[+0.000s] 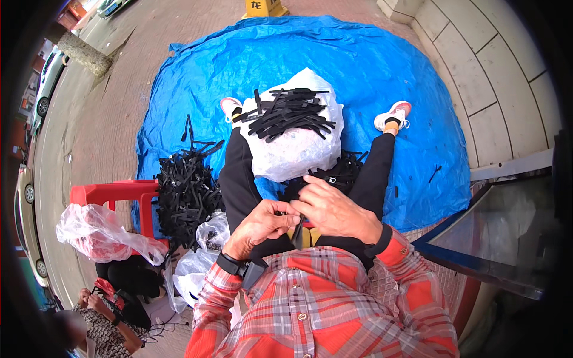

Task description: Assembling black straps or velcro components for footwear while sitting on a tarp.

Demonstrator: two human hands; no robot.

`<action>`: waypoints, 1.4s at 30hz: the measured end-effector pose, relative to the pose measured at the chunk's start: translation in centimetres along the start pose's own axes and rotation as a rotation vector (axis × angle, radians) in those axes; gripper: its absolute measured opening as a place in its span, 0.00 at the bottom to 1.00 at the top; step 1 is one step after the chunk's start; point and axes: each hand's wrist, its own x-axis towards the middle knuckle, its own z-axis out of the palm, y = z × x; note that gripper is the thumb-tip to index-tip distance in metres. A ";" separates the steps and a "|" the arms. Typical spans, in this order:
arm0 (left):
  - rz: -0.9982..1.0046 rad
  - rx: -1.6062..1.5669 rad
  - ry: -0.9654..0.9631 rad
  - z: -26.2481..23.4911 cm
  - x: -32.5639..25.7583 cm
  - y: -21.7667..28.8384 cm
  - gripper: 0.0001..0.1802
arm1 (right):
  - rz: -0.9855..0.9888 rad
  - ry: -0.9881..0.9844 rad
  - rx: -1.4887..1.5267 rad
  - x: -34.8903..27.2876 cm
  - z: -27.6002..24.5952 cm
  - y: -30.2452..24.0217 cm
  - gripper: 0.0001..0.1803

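Two bare hands meet at the centre of the work area, close in front of your checked shirt. Your left hand has its thumb and forefinger pinched together on a black strap, whose loose end hangs toward six o'clock. Your right hand is curled, fingertips against those of the left; its own back covers the grip, so whether it also grasps the strap cannot be told.

Taking your hands as the dial's centre, a stuffed white bag stands at twelve o'clock between your legs, bearing a heap of black straps on its top. A larger strap pile lies beside your left leg, between nine and ten. Farther out that way is a red stool, with clear plastic draped over it. Blue sheeting spreads beneath the bag, and one loose strap lies on it between two and three. At eight o'clock a co-worker sits, hands raised together.
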 end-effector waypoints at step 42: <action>0.274 -0.466 0.168 0.5 0.5 -3.3 0.12 | 0.760 0.280 1.100 -3.3 4.1 -2.2 0.14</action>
